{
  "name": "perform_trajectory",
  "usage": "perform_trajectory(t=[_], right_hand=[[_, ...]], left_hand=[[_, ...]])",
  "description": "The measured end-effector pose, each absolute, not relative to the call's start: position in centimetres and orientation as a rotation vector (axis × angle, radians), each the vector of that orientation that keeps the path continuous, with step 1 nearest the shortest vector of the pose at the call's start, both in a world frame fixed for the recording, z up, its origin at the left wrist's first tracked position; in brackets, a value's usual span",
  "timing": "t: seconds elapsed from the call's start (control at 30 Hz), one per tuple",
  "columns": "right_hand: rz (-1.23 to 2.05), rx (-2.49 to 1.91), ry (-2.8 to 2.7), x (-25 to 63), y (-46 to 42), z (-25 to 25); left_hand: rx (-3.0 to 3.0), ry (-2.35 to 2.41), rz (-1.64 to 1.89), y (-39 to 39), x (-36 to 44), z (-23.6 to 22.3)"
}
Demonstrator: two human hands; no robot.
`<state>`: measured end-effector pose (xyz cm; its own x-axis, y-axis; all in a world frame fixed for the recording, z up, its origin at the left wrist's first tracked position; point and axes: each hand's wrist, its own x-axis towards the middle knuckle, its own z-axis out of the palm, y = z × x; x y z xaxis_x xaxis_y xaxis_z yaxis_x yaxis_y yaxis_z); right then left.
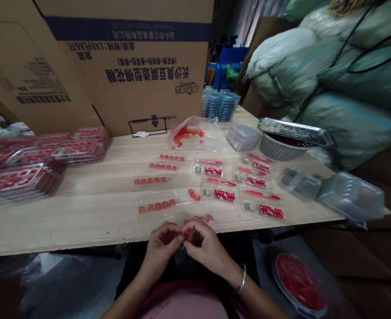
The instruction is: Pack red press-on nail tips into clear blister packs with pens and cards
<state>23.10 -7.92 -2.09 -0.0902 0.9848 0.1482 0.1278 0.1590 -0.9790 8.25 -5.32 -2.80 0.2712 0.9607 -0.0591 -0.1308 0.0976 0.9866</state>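
My left hand [164, 243] and my right hand [202, 239] meet at the table's front edge, thumbs and forefingers pinched together. Between the fingertips is a small red piece, mostly hidden; its kind does not show. Just beyond them lies a clear tray with red-orange cubes [209, 219], partly covered by my hands. Farther off, a row of red-orange cubes [157, 206] sits in another clear tray, with more such rows behind. A few loose red pieces [193, 195] lie right of that row. To the right, several clear trays hold a red stick-like item [221, 182] and a red patterned packet [224, 195].
A clear bag of red pieces [187, 135] lies at the back before a big cardboard box [142, 57]. Stacks of filled red trays [19, 177] stand left. Empty clear trays [350, 195] and a grey basket [275, 147] are right. A red-filled tub [298, 281] stands below the table.
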Motion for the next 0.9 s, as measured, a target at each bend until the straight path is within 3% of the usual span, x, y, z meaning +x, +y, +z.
perform_trajectory(t=[0.2,0.37,0.6,0.7,0.83,0.9], right_hand=[[1.205,-1.270,-1.256,22.4,-9.8,-3.3],[1.501,-1.113,-1.029,22.4,-9.9,-3.4],[1.606,-0.985,-1.078,23.1,-10.8,-3.0],[1.392,-1.030,-1.359,23.8,-9.7,-2.6],[0.696,-1.183,-1.997,24.6,-5.8,-1.9],[0.512,-1.148,-2.249,24.7,-4.0,-1.9]], left_hand=[[1.193,0.997,0.929,-6.7,7.8,-2.8],[0.978,0.951,0.881,-6.6,7.8,-2.7],[0.971,0.832,0.740,-6.8,6.9,-2.6],[1.150,0.871,0.735,-6.1,6.4,-2.3],[1.662,1.155,1.031,-4.1,6.2,-3.2],[1.846,1.171,1.055,-3.2,6.1,-4.0]])
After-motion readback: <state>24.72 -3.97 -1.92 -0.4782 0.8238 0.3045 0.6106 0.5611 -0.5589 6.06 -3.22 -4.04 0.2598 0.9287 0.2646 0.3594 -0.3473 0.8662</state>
